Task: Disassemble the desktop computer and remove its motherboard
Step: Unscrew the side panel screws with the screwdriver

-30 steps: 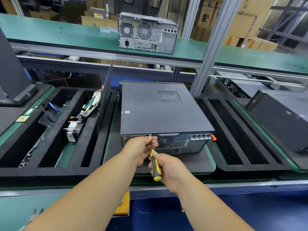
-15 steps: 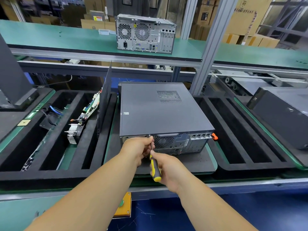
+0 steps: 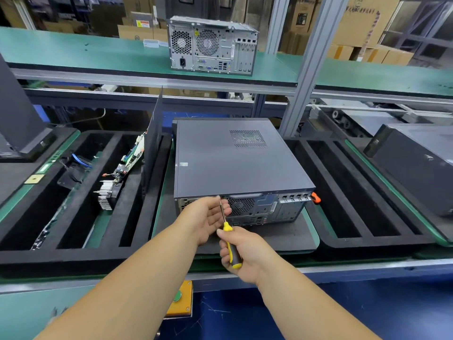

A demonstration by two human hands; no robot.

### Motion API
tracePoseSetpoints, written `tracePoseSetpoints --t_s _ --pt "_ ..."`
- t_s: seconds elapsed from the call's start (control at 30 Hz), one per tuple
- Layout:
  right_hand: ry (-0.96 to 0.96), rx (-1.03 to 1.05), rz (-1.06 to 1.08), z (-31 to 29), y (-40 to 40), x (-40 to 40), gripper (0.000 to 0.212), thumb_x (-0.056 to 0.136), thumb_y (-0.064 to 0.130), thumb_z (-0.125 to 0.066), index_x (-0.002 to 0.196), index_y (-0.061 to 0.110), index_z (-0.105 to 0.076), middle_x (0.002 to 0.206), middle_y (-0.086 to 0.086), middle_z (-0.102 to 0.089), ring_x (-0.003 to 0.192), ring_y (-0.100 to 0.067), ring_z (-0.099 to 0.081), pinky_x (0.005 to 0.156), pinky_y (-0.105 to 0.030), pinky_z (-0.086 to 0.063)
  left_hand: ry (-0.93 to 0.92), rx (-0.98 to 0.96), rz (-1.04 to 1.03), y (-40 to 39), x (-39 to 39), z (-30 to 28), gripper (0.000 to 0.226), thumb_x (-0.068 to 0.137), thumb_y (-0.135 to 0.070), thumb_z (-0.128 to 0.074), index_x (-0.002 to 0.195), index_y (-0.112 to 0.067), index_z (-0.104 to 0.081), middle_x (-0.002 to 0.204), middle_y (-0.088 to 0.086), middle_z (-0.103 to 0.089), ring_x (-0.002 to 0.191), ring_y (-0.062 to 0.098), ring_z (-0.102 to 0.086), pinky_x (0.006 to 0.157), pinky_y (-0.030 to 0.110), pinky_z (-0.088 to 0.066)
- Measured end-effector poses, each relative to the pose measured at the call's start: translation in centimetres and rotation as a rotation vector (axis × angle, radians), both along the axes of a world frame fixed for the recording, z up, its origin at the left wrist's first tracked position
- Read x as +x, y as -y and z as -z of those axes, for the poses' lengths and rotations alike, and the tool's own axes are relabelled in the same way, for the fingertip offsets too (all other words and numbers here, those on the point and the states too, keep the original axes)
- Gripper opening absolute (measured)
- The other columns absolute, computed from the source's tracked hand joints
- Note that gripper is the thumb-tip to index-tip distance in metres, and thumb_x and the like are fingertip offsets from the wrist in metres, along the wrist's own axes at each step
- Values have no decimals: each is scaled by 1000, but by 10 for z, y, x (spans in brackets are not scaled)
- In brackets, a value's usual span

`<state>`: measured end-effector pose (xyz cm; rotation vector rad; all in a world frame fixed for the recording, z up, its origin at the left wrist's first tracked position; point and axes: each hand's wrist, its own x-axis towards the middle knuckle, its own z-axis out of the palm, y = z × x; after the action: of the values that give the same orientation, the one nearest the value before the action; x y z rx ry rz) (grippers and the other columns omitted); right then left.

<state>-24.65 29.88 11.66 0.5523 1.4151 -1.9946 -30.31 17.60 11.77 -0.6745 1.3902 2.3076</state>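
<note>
The desktop computer (image 3: 241, 165) is a dark grey case lying flat on a black foam pad (image 3: 289, 235), its rear panel facing the person; its side cover is still on, with a mesh vent patch toward the far right and a small white sticker near the left edge whose print is too small to read. The rear panel shows a round fan grille, coloured audio jacks, a row of slot covers and an orange tab (image 3: 315, 198) at its right corner. The right hand (image 3: 241, 251) grips the yellow-and-black handle of a screwdriver (image 3: 229, 241), whose shaft rises to the top edge of the rear panel. The left hand (image 3: 208, 218) is held palm-up just beside the shaft, fingers loosely extended and touching the rear panel. Left of the computer a removed dark panel (image 3: 153, 141) stands upright in a black foam tray (image 3: 81, 192), which also holds a circuit board (image 3: 131, 157), a finned heatsink (image 3: 107, 195) and a blue cable (image 3: 82, 160). Behind the computer, on the green upper shelf (image 3: 85, 51), stands a bare metal tower chassis (image 3: 212, 45), with cardboard boxes beyond it whose printing is blurred. Right of the computer lies another dark case (image 3: 416, 165).
</note>
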Motion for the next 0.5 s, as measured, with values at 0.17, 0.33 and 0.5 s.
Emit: tracePoseSetpoints --t_s 0.17,0.33,0.5 --pt "107 -212 49 -6 4 0 29 99 32 -45 91 8 -59 64 -5 -51 48 -13 -45 44 -21 -39 82 26 -28 1 -6 0 51 89 -51 -60 100 -2 -66 96 7 -74 84 18 -71 81 31 -53" --pt "33 -184 66 -10 5 2 22 97 26 -56 98 6 -64 71 -9 -61 53 -15 -55 48 -24 -47 96 -14 -27 -2 -9 0 37 92 -41 -60 95 -5 -68 82 4 -75 80 15 -70 78 31 -54" --pt "126 -256 100 -14 14 -1 17 94 22 -62 96 5 -63 67 -9 -58 46 -11 -50 41 -21 -43 98 -5 -17 -2 -13 -4 35 98 -34 -52 88 -3 -67 68 4 -73 64 14 -70 56 24 -51"
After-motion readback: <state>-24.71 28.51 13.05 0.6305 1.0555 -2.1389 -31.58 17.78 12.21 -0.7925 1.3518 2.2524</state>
